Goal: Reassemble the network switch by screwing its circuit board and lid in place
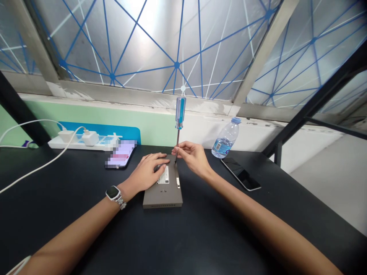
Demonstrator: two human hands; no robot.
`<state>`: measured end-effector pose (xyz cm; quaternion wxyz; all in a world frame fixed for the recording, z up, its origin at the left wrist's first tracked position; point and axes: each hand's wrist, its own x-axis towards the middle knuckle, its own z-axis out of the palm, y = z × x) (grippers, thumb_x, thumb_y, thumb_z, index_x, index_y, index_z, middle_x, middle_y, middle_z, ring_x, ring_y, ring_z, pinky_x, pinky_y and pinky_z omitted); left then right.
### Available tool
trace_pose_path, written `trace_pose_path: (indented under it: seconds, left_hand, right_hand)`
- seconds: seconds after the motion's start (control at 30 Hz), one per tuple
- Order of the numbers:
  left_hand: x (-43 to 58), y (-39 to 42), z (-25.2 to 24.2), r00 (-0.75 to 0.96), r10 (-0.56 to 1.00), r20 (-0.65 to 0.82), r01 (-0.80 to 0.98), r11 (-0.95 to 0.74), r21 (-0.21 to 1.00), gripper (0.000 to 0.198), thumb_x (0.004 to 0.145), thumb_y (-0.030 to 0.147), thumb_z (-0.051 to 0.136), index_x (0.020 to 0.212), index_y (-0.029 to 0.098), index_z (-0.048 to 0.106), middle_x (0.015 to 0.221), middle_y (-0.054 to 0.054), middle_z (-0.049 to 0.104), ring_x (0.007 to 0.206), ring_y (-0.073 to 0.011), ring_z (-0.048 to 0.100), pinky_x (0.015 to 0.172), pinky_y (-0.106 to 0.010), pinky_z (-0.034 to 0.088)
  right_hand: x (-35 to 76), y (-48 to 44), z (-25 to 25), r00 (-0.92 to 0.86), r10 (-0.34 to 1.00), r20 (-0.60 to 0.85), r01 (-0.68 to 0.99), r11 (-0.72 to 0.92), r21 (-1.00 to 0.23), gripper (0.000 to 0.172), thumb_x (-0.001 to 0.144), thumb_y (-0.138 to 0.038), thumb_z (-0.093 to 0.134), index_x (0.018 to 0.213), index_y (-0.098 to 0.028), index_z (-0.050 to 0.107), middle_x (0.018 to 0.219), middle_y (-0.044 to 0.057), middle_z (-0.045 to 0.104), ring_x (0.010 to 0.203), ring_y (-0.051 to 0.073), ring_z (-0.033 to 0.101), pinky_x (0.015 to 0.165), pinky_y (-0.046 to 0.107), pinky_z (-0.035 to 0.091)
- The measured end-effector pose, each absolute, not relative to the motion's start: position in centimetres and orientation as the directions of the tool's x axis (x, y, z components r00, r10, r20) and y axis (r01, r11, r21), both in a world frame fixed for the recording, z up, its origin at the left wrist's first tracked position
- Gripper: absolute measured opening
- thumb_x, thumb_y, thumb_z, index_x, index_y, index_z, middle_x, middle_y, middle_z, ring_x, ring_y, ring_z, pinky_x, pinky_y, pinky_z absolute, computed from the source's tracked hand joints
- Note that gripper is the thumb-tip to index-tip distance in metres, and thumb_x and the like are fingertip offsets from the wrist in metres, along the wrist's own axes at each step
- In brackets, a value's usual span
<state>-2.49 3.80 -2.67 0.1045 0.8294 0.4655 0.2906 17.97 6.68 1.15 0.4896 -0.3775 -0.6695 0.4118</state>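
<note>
Near the centre of the frame, the gray box (162,198) is lying under a flat, spread left hand (149,172), while the right hand (195,157) is pinching the screwdriver (180,111) by its shaft, tip down at the box. Holding that shaft upright should be guarding against slips.

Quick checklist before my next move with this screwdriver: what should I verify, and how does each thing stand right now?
1. Left hand resting on the gray box: ok.
2. Right hand gripping the screwdriver by its shaft: ok.
3. Screwdriver close to upright: ok.
4. Tip seated in a screw: cannot tell, too small to see.
5. Water bottle capped and apart from the box: ok.
</note>
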Motion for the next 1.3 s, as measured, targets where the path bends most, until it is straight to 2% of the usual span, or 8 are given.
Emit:
trace_pose_path:
  seconds: [0.17,0.3,0.4,0.53,0.83,0.97,1.07,1.3]
  left_hand:
    - [-2.5,3.84,-2.72,0.397,0.831,0.389,0.711,-0.547,0.442,0.034,0.098,0.034,0.045,0.124,0.028,0.067,0.142,-0.004,0.059,0.134,-0.0267,0.049,0.113,-0.052,0.034]
    - [-2.53,3.86,-2.77,0.396,0.834,0.384,0.712,-0.543,0.446,0.035,0.099,0.034,0.045,0.125,0.028,0.067,0.142,-0.003,0.058,0.135,-0.026,0.048,0.113,-0.052,0.033]
    - [-2.5,3.86,-2.79,0.395,0.838,0.377,0.714,-0.538,0.448,0.034,0.098,0.033,0.045,0.124,0.028,0.067,0.142,-0.003,0.059,0.134,-0.0262,0.048,0.113,-0.053,0.034]
    - [-2.47,3.81,-2.74,0.395,0.835,0.382,0.715,-0.541,0.443,0.034,0.098,0.033,0.045,0.124,0.028,0.067,0.142,-0.003,0.059,0.134,-0.0258,0.049,0.113,-0.052,0.034]
    - [-2.5,3.89,-2.85,0.394,0.831,0.393,0.712,-0.546,0.442,0.033,0.099,0.033,0.045,0.124,0.028,0.067,0.141,-0.004,0.059,0.134,-0.0258,0.049,0.113,-0.052,0.034]
    - [-2.47,3.89,-2.77,0.395,0.833,0.388,0.713,-0.544,0.442,0.034,0.098,0.033,0.046,0.124,0.028,0.067,0.141,-0.004,0.06,0.134,-0.0262,0.049,0.113,-0.053,0.034]
    - [-2.49,3.85,-2.7,0.394,0.832,0.39,0.712,-0.545,0.443,0.034,0.098,0.033,0.045,0.124,0.029,0.067,0.142,-0.003,0.059,0.134,-0.0263,0.049,0.113,-0.052,0.034]
    - [-2.49,3.82,-2.73,0.391,0.834,0.389,0.71,-0.542,0.449,0.034,0.098,0.032,0.046,0.124,0.028,0.067,0.141,-0.004,0.059,0.133,-0.0265,0.049,0.113,-0.053,0.034]
  right_hand:
    - [18.27,6.66,0.97,-0.237,0.883,0.404,0.231,0.455,-0.86,0.021,0.093,-0.035,0.056,0.101,-0.018,0.064,0.094,0.009,0.076,0.089,0.02,0.074,0.076,0.032,0.058]
    - [18.34,6.52,1.1,-0.219,0.87,0.442,0.331,0.493,-0.805,0.019,0.09,-0.037,0.062,0.092,-0.019,0.066,0.085,0.007,0.073,0.08,0.02,0.072,0.07,0.032,0.058]
    - [18.34,6.63,1.18,-0.223,0.883,0.413,0.261,0.462,-0.848,0.02,0.088,-0.036,0.064,0.095,-0.017,0.067,0.08,0.006,0.072,0.075,0.019,0.072,0.074,0.033,0.059]
    - [18.45,6.82,1.53,-0.299,0.898,0.324,0.197,0.39,-0.899,0.022,0.092,-0.028,0.057,0.108,-0.015,0.062,0.093,0.011,0.075,0.084,0.019,0.073,0.079,0.034,0.059]
    - [18.64,6.68,1.7,-0.365,0.838,0.405,0.226,0.501,-0.835,0.012,0.094,-0.027,0.053,0.105,-0.021,0.055,0.089,0.004,0.072,0.084,0.018,0.072,0.079,0.034,0.057]
    - [18.23,6.65,1.65,-0.221,0.912,0.347,0.109,0.376,-0.92,0.027,0.079,-0.037,0.075,0.087,-0.019,0.057,0.078,0.002,0.069,0.076,0.021,0.074,0.066,0.029,0.057]
    - [18.08,6.6,1.63,-0.171,0.934,0.314,0.045,0.326,-0.944,0.034,0.071,-0.041,0.081,0.074,-0.017,0.057,0.072,0.004,0.069,0.074,0.021,0.074,0.065,0.028,0.057]
    - [18.6,7.01,1.19,-0.252,0.903,0.348,0.104,0.383,-0.918,0.028,0.084,-0.044,0.069,0.088,-0.016,0.069,0.084,0.009,0.076,0.083,0.021,0.074,0.075,0.032,0.058]
